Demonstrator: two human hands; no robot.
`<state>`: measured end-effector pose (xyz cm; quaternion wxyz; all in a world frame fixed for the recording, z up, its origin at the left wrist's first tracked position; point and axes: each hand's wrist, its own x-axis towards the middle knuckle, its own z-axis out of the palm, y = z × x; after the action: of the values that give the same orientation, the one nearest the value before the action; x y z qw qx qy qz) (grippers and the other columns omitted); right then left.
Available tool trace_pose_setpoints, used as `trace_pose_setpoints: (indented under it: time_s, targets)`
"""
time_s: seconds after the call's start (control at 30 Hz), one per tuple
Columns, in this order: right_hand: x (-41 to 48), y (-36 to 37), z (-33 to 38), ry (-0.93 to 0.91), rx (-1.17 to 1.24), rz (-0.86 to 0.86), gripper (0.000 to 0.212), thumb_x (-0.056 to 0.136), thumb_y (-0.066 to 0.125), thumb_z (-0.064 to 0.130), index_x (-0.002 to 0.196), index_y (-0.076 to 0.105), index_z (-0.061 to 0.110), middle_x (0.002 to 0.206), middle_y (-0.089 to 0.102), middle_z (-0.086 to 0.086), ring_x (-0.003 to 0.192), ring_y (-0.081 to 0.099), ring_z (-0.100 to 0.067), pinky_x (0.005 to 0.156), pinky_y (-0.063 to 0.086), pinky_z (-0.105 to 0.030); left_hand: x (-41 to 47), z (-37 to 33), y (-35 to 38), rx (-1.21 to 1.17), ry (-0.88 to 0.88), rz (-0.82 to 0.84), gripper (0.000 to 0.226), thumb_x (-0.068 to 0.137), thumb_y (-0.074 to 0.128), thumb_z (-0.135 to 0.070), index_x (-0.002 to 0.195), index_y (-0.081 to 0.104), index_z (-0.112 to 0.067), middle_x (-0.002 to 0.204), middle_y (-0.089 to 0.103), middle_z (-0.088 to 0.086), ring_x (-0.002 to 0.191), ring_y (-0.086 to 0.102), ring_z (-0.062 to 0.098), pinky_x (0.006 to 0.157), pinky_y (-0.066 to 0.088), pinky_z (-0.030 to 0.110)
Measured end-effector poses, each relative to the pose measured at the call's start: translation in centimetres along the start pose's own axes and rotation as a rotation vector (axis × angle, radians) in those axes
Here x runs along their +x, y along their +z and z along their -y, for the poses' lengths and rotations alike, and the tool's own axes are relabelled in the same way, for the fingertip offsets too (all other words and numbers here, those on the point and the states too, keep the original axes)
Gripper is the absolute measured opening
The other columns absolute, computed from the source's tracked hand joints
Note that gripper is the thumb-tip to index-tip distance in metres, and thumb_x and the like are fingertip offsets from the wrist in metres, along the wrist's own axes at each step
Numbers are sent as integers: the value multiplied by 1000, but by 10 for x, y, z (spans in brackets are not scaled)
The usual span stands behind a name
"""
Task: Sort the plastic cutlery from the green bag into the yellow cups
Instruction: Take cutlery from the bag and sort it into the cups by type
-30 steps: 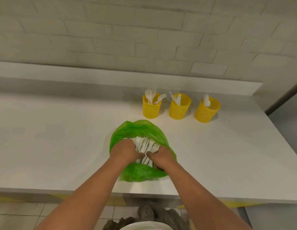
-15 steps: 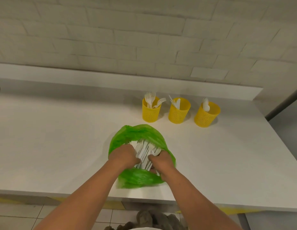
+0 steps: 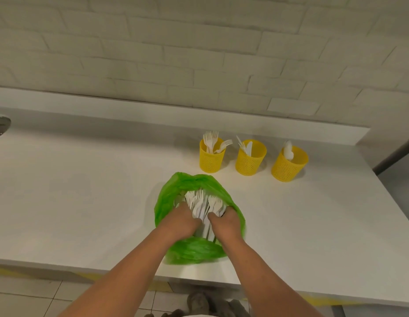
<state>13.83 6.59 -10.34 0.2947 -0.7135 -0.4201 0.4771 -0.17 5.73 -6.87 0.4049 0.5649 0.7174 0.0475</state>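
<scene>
A person's left hand point(image 3: 180, 221) and right hand point(image 3: 226, 223) reached side by side into the open green bag point(image 3: 194, 252), which sat close to the near edge of the white bench point(image 3: 84, 202), right of its middle. The fingers of both hands were buried among the white plastic cutlery point(image 3: 199, 202) in the bag, so it could not be told whether they were spread or gripping; the thumbs lay near each other over the pile. The cutlery lay with its long axis running from the near edge towards the far edge, fork tines pointing away from the person. A broad stretch of bench lay to the left of the bag, a narrower one to its right before the right edge. Beyond a strip of bench behind the bag, three yellow cups stood apart in a row towards the far right corner: the left cup point(image 3: 211, 160) held forks tines up, the middle cup point(image 3: 250, 162) knives, the right cup point(image 3: 288, 167) a spoon. A low ledge ran along the far edge under a pale brick wall point(image 3: 199, 53); tiled floor point(image 3: 27, 298) showed below the near edge
</scene>
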Motion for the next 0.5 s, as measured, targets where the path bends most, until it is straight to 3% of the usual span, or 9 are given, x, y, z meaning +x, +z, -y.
trace_pose_setpoints:
  time_s: [0.1,0.17,0.23,0.33,0.5]
  targets:
    - [0,-2,0,-10,-13,-20,22,95,57,19,114,64,10,107,70,-6,97,65,-25,81,50,-31,-2,3,0,-76,-45,19,23,92,64,-22,102,46,-11,76,54,1,64,54,12,54,41,24]
    - [4,-4,-2,-62,-27,-7,26,98,53,17,122,63,14,112,70,-6,100,65,-25,83,47,-29,-5,3,-4,-123,-65,55,18,87,66,-20,100,57,-10,80,60,2,65,58,12,52,44,22]
    - [5,-6,-3,-100,-64,5,32,99,52,15,129,61,15,117,69,-5,105,64,-25,86,46,-28,-3,6,-6,-189,-79,98,45,76,67,-26,118,62,-14,95,71,1,79,69,15,66,59,28]
    - [3,-8,-4,-150,-95,13,31,99,53,14,129,61,14,113,67,0,102,62,-20,86,44,-25,-2,11,-8,-279,-94,116,79,61,68,-28,138,52,-22,105,73,-1,91,72,17,77,61,32]
    - [7,-12,0,-224,-199,-9,24,101,50,24,114,65,10,105,69,-6,97,64,-25,83,48,-30,-4,5,-8,-329,-90,114,59,72,81,-15,126,59,-26,112,70,1,102,66,23,95,57,38]
